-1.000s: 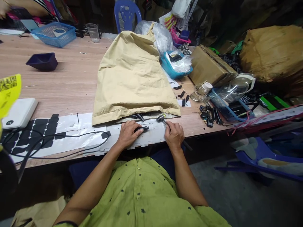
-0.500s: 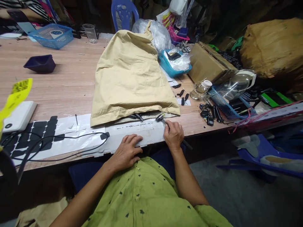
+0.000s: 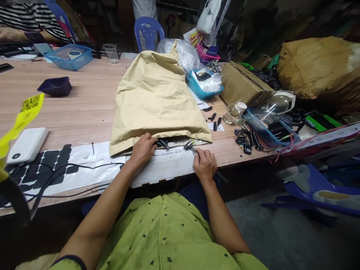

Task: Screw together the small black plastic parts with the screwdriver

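Observation:
My right hand [image 3: 205, 165] is wrapped round the handle of a hammer [image 3: 189, 145], whose metal head rests near the table's front edge and whose dark grip end sticks out behind the hand. My left hand [image 3: 144, 148] is at the mouth of a beige cloth bag [image 3: 160, 101], fingers curled together beside small black pieces [image 3: 163, 143] with shiny tips that poke out from under the cloth. Whether those fingers grip one of the pieces is hidden. Under both hands lies a whitish worn board [image 3: 163, 165] along the edge.
On the left are a white box-shaped device [image 3: 28, 145], a sheet of black stickers [image 3: 56, 165], black cables and a dark purple tray [image 3: 56, 87]. At right stand a glass jar [image 3: 234, 112], a blue basket [image 3: 261, 127], key fobs [image 3: 244, 140] and a cardboard box [image 3: 244, 84]. A person in striped sleeves sits far left.
My left hand has moved forward from the table edge to the bag's mouth, its fingers now at the black pieces. My right hand keeps hold of the hammer. The view has tilted slightly.

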Motion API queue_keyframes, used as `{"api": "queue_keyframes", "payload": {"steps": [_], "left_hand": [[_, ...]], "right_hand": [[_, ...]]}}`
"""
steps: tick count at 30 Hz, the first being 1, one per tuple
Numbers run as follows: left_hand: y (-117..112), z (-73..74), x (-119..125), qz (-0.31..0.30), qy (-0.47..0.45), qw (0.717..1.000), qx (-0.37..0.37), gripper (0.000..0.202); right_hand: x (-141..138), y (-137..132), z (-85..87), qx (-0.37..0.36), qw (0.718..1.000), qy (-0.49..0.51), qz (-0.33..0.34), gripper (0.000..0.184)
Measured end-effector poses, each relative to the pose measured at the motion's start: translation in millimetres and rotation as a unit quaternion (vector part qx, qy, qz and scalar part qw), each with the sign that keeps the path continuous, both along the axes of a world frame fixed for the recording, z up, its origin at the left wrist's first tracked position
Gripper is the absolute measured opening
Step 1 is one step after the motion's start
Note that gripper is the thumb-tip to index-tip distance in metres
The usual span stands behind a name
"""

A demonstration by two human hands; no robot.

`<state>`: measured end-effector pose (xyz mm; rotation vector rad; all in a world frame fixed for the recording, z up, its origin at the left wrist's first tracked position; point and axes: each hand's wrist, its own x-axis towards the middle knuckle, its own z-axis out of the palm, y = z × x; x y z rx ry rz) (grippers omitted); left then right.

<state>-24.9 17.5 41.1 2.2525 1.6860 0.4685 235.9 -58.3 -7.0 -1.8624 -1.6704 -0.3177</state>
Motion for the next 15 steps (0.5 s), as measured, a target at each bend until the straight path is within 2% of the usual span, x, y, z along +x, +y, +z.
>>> {"api": "queue_keyframes", "payload": {"steps": [3, 5, 9, 12, 15], "left_hand": [[7, 3.7, 0, 0.001, 0.035, 0.999, -0.022, 0.023], [4, 6.1, -1, -0.008, 0.032, 0.999, -0.025, 0.02], [-20, 7.1, 4, -0.068, -0.007, 0.998, 0.018, 0.014], [-43, 1.7, 15, -0.117, -0.032, 0.992, 0.016, 0.013], [-55, -8.0, 26, -0.117, -0.056, 0.992, -0.009, 0.012]], "right_hand": [[0, 0, -1.0, 0.009, 1.0, -0.005, -0.002, 0.025], [0, 0, -1.3, 0.01, 1.0, -0.004, -0.001, 0.025], [-1, 0, -0.7, -0.009, 1.0, 0.007, 0.002, 0.026], [-1, 0, 0.2, -0.01, 1.0, 0.002, -0.004, 0.026], [-2, -1, 1.1, -0.001, 1.0, -0.009, -0.01, 0.026]]}}
